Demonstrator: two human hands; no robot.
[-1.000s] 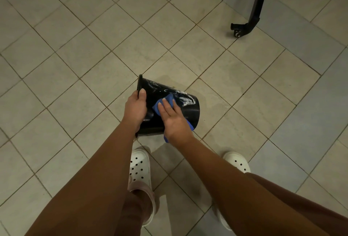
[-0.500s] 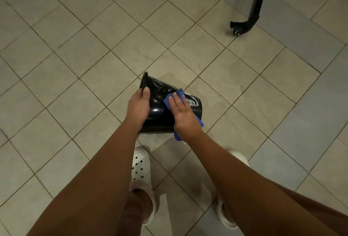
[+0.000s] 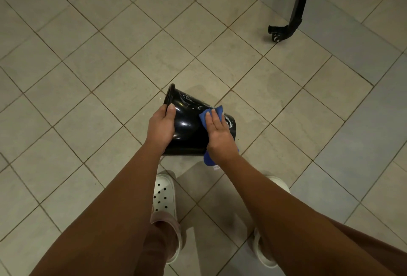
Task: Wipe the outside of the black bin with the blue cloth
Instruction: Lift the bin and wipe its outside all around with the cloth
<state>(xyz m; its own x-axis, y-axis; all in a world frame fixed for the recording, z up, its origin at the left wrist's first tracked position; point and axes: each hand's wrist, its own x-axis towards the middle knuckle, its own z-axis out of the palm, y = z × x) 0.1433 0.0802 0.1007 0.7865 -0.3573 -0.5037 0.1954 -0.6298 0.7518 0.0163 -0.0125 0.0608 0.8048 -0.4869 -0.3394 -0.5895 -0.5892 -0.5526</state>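
Note:
The glossy black bin [image 3: 189, 125] is tipped on its side above the tiled floor, rim to the left, base to the right, with white soapy streaks on its wall. My left hand [image 3: 160, 127] grips it at the rim end, thumb on top. My right hand [image 3: 219, 135] presses the blue cloth [image 3: 208, 113] flat against the bin's wall near the base. A corner of the cloth hangs below my wrist.
Beige tiled floor [image 3: 110, 66] all around, with grey-blue tiles to the right. A black metal leg with a caster [image 3: 286, 30] stands at the upper right. My feet in white clogs [image 3: 164, 198] are directly under the bin.
My right hand has slid the cloth along the bin wall from the middle toward the base end. The bin and my left hand have shifted slightly up in view.

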